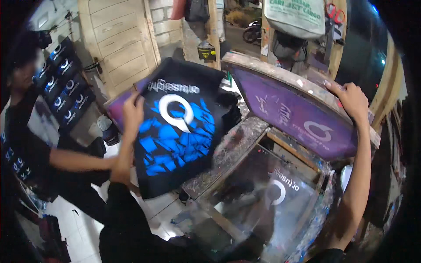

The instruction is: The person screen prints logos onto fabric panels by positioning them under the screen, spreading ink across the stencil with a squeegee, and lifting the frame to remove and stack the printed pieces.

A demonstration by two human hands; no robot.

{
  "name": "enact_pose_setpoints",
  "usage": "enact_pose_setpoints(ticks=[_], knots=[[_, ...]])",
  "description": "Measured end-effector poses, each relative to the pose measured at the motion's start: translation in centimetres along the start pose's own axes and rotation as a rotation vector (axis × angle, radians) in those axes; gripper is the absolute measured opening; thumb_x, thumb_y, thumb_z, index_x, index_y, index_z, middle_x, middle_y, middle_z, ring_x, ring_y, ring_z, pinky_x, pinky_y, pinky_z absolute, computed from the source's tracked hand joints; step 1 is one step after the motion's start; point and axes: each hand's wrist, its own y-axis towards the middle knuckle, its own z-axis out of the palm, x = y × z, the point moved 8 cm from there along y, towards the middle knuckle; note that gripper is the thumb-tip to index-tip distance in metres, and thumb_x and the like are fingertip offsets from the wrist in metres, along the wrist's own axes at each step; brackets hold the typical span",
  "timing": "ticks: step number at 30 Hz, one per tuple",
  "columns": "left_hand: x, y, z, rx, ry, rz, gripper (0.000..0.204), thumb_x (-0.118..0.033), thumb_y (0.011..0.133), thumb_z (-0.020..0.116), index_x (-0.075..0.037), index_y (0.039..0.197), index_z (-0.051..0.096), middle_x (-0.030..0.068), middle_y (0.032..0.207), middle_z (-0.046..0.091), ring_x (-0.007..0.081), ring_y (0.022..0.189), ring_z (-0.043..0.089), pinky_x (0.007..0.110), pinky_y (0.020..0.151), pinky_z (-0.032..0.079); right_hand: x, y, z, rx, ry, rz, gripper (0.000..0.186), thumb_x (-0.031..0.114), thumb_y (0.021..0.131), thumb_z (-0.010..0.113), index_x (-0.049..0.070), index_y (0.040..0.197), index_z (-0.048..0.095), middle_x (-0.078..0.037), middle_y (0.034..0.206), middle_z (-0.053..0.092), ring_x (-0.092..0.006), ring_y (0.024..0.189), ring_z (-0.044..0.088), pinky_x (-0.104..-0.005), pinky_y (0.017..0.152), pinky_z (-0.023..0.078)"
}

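Note:
My left hand pinches the left edge of a black fabric panel printed with blue angular shapes, a white ring-like logo and white lettering. The panel hangs raised, left of the printing table. At the right, my right hand grips the top wooden edge of a tilted screen printing frame with purple mesh. Below that frame lies the flat printing bed, its shiny surface showing a white logo and lettering.
A co-worker stands at the left, a forearm reaching behind mine; the hand is hidden. Several printed black panels stand behind. A cream door is at the back. A white-green bag and red scissors hang from wooden posts.

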Motion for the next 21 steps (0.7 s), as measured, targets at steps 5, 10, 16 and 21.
enact_pose_setpoints(ticks=[5, 10, 16, 21], knots=[[18.5, 6.0, 2.9, 0.311, 0.738, -0.306, 0.047, -0.021, 0.092, 0.062, 0.003, 0.132, 0.055, 0.0272, 0.134, 0.056, 0.0414, 0.12, 0.057, 0.051, 0.098, 0.046, 1.1, 0.5, 0.3, 0.022, 0.031, -0.015, 0.085, 0.078, 0.079, 0.056, -0.005, 0.083, 0.072, -0.028, 0.091, 0.071, -0.0444, 0.091, 0.069, -0.049, 0.081, 0.053], [-1.4, -0.8, 18.9, 0.342, 0.057, 0.334, 0.037, -0.028, 0.083, 0.07, -0.005, 0.11, 0.064, 0.0168, 0.104, 0.065, 0.0404, 0.105, 0.059, 0.051, 0.087, 0.049, 0.3, 0.1, 0.3, 0.085, 0.008, 0.048, 0.086, 0.078, 0.079, 0.056, -0.004, 0.097, 0.073, -0.028, 0.098, 0.07, -0.0425, 0.099, 0.068, -0.0466, 0.088, 0.051], [-6.7, -9.7, 30.2, 0.75, 0.594, 0.383, 0.061, -0.043, 0.074, 0.08, -0.005, 0.119, 0.062, 0.0114, 0.12, 0.063, 0.0308, 0.117, 0.054, 0.048, 0.097, 0.042, 0.3, 0.3, 1.1, 0.087, -0.006, 0.075, 0.088, 0.079, 0.079, 0.056, -0.004, 0.102, 0.073, -0.031, 0.103, 0.069, -0.0451, 0.105, 0.066, -0.0475, 0.093, 0.05], [-1.7, -7.3, 30.1, 0.95, 0.166, -0.032, 0.034, -0.038, 0.081, 0.074, -0.007, 0.096, 0.075, 0.0179, 0.101, 0.073, 0.0336, 0.101, 0.069, 0.052, 0.092, 0.048, 0.1, 0.3, 0.9, 0.069, -0.018, 0.068, 0.082, 0.078, 0.08, 0.055, 0.001, 0.1, 0.076, -0.027, 0.095, 0.071, -0.0435, 0.099, 0.068, -0.0481, 0.089, 0.05]])
